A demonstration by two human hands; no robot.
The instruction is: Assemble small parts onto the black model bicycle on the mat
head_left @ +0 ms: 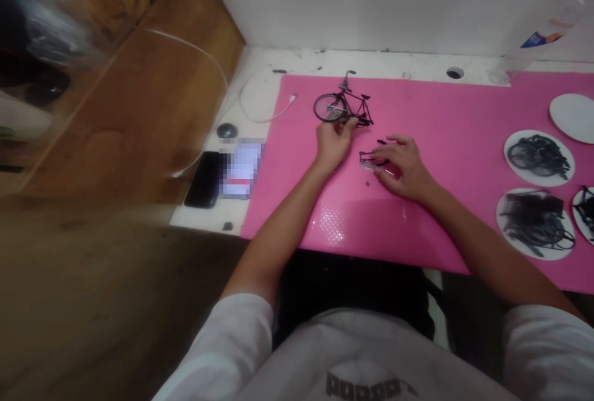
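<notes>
"Where's the toy bike (346,103)?"

"On the pink mat (436,110), near its back left corner. The left hand (335,144) pinches it down low, by the pedals, I guess so it won't tip."

"And the right hand (403,169)?"

"Its fingers are bent and a bit spread over a small black part (366,155). I can't tell if they pinch it. That part is close to the bike, so both are easy to reach."

"Why are the plates so far off to the right?"

"Maybe to keep the black bits in piles, away from the arms. The phones sit past the mat's left edge, on the white table (213,220), maybe so they don't get bumped."

"Let's count!"

"One bike, and I see one big wheel on it. Two hands. Four plates: one near the back edge (578,117), then three with black bits (508,146) (502,218) (576,218). Two phones (200,184) (241,172), one dark, one lit."

"How many bits?"

"Too heaped and blurry to count."
</notes>
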